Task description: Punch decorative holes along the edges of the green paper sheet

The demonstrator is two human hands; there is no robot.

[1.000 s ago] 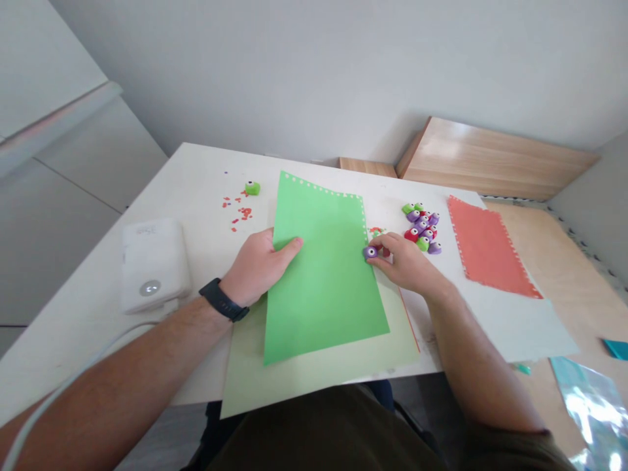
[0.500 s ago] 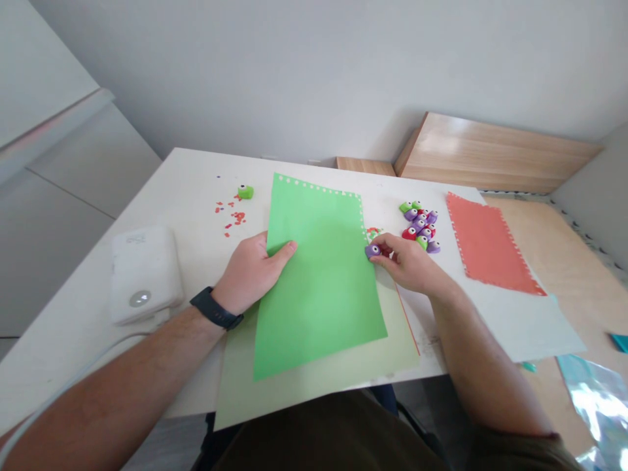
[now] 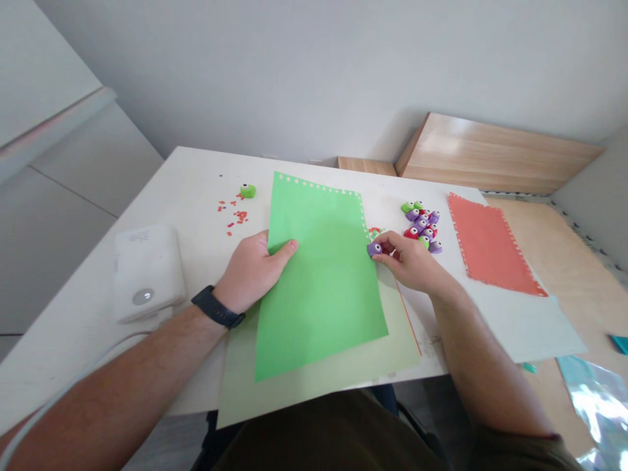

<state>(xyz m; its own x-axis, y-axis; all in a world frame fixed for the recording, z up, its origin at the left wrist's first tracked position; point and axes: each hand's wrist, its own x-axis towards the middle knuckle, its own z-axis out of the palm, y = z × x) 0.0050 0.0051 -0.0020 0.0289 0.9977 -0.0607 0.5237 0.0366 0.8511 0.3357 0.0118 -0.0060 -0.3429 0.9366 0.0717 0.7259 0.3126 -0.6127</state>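
Note:
My left hand [image 3: 258, 269] grips the left edge of a green sheet of paper [image 3: 318, 281], thumb on top and fingers beneath. Punched holes line the sheet's top edge and the upper part of its right edge. At that right edge, my right hand [image 3: 405, 258] pinches a small purple craft punch [image 3: 374, 249] with an eye on it; the punch sits over the paper's edge. Below the green sheet lies a pale green sheet [image 3: 304, 396]. Small red and green paper bits [image 3: 375, 232] lie just beyond my right fingers.
A cluster of purple, red and green punches [image 3: 420, 226] stands to the right, near a red sheet [image 3: 495, 245] with punched edges. One green punch [image 3: 248, 191] and red paper bits [image 3: 240, 216] lie at the back left. A white device [image 3: 148, 271] with a cable sits left.
The view has shifted very slightly. My hands, the green sheet and the purple punch keep nearly the same positions, the punch still at the right edge.

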